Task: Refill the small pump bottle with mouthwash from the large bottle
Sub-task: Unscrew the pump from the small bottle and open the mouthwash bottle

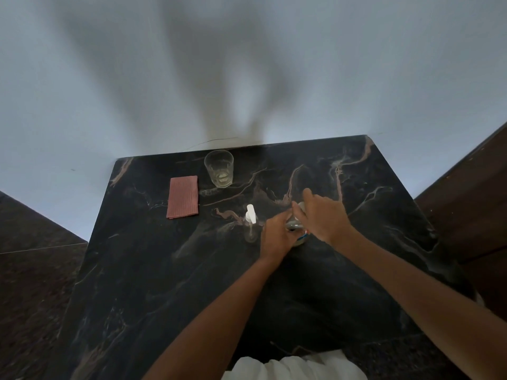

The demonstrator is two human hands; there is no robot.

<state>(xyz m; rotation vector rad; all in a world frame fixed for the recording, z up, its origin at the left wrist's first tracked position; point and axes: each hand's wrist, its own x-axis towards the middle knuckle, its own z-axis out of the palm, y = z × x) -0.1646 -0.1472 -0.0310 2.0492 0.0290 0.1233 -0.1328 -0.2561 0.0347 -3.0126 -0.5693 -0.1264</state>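
Observation:
A small clear pump bottle (251, 224) with a white pump head stands on the black marble table (192, 283), just left of my hands. The large bottle (295, 227) stands between my hands and is mostly hidden by them. My left hand (275, 237) grips its body from the left. My right hand (321, 218) is over its top, fingers curled round the whitish cap. A bit of red and blue label shows below the right hand.
A clear drinking glass (219, 168) stands at the table's back edge. A folded pink cloth (182, 196) lies left of it. A white wall rises behind the table, and dark floor lies at both sides.

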